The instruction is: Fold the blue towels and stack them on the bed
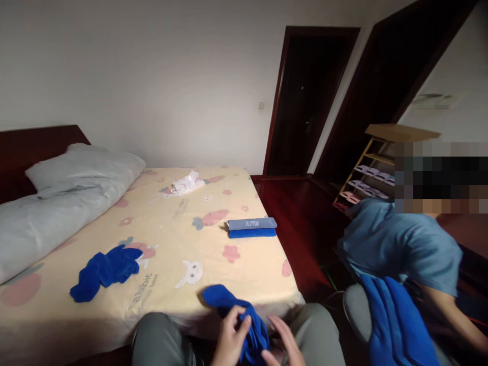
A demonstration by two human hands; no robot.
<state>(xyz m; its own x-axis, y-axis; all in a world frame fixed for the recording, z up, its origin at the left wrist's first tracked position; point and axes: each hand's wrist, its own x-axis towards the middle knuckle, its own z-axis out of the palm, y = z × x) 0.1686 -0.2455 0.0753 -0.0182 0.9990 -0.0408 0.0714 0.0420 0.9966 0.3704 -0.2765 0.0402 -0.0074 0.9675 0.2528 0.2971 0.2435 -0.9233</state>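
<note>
My left hand [232,334] is closed on a blue cloth [256,333], pinching its folds between thumb and fingers. One end of this cloth rests on the near edge of the bed, and the rest hangs down between my knees. Just right of it is my right hand [285,343], its thumb and fingers spread apart beside the cloth. A crumpled blue cloth [107,272] lies at the left on the bed. Near the bed's right edge are two neatly folded strips side by side, a grey-blue one with lettering [251,224] and a bright blue one [252,233].
The bed [163,254] has a yellow patterned sheet. A white plastic bag [187,183] and a grey quilt [72,203] lie on it. At right, a person in a blue shirt [396,244] bends over beside blue fabric [400,325]. Behind stands a shoe rack [375,157].
</note>
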